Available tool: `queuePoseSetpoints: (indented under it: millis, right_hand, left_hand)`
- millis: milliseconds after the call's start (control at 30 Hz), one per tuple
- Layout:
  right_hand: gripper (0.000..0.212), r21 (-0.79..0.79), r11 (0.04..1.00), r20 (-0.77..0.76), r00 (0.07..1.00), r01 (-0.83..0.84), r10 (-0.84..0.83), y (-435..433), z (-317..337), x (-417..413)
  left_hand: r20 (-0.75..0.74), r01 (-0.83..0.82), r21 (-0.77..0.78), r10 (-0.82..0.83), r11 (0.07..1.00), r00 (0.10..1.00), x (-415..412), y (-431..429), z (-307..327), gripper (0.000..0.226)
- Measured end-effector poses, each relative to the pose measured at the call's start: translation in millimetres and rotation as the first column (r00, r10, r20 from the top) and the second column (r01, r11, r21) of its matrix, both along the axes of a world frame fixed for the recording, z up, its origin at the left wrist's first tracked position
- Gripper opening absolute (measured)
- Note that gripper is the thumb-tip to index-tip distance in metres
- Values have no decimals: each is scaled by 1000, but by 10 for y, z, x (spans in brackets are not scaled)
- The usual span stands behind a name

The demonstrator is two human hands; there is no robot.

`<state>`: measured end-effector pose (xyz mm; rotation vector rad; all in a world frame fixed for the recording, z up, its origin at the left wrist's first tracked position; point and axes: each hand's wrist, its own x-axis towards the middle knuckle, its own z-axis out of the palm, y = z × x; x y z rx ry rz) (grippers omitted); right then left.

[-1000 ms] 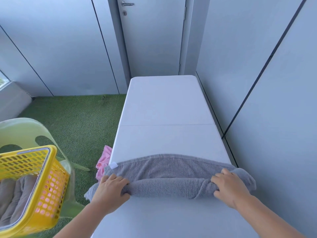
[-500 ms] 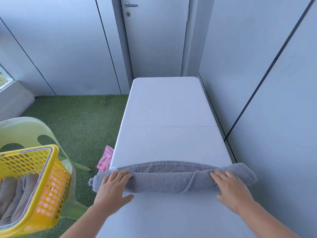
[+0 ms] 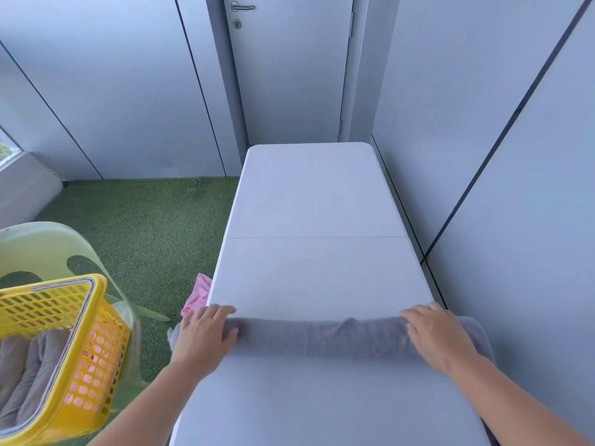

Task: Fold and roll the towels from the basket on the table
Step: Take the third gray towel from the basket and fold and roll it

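A grey towel (image 3: pixel 322 338) lies across the white table (image 3: pixel 315 272) as one long roll reaching from edge to edge. My left hand (image 3: pixel 204 338) rests palm down on the roll's left end, fingers curved over its top. My right hand (image 3: pixel 438 336) presses on the right end in the same way, and a short stub of roll sticks out past it over the table's right edge. A yellow basket (image 3: pixel 64 346) at the lower left holds more grey towels (image 3: pixel 25 371).
The basket sits on a pale green plastic chair (image 3: pixel 51 249). A pink cloth (image 3: pixel 196 296) lies on the green turf beside the table's left edge. Grey walls run along the table's right side, with a closed door (image 3: pixel 289 69) beyond its far end.
Both hands have pushed the roll away from me. The flat strip of towel that lay ahead of the roll has been taken up into it.
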<state>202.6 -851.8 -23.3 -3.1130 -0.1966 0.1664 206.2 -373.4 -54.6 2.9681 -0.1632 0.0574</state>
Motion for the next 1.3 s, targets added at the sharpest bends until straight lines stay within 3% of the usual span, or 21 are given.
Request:
queuePoseSetpoints:
  millis: [67, 200, 333, 433, 533, 733, 1000, 1167, 1300]
  right_hand:
    - [30, 50, 999, 79, 997, 5, -9, 4, -42, 15]
    - [68, -11, 996, 5, 996, -87, 87, 116, -88, -17]
    - [82, -19, 990, -19, 990, -141, 140, 524, -215, 71]
    - [82, 45, 968, -39, 968, -245, 247, 1124, -339, 155]
    - [60, 62, 956, -45, 956, -286, 289, 1544, -397, 177]
    - [68, -14, 940, -113, 935, -341, 337, 949, -330, 263]
    - [67, -125, 982, -275, 956, -140, 102, -368, -24, 237]
    - [43, 50, 988, -296, 946, 149, -128, -120, 33, 424]
    - [44, 173, 881, -335, 868, 440, -367, 242, 62, 474]
  left_hand:
    - [-4, -33, -60, 33, 998, 999, 54, -46, 21, 53]
    - [-90, 106, -15, -107, 994, 990, -35, -297, -66, 66]
    - [-131, 155, -4, -154, 988, 979, -40, -808, -132, 79]
    - [-204, 215, -16, -213, 977, 955, 11, -1390, -61, 79]
    - [-252, 249, -5, -242, 968, 937, 52, -1772, -17, 65]
    - [-249, 325, 101, -293, 940, 923, 171, -1117, -100, 67]
    - [-313, 114, 254, -30, 961, 949, 100, 107, 55, 77]
    - [-329, -55, 50, 68, 997, 942, 229, -63, 250, 72]
    - [-264, -232, -56, 209, 971, 942, 340, -403, 294, 64]
